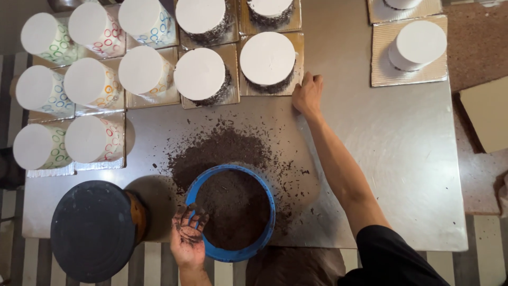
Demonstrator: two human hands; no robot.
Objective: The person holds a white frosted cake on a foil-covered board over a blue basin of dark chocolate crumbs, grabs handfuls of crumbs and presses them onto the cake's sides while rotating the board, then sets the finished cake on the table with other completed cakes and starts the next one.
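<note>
Reaching right hand (307, 95) flat against cake board (269, 90); left hand (187, 235) open, crumb-dusted, beside bowl (264, 233). Soft, fragile cake (267, 58); best gripped by board edge.

A bakery or cake workshop: a steel bench (402, 137) crowded with white frosted cakes (267, 58) on gold boards, a turntable (92, 230), and a blue tub of chocolate shavings (233, 212)

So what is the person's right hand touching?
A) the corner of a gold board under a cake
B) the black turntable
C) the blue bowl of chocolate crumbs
A: the right hand rests at the corner of the gold board under a white-topped cake.
</note>
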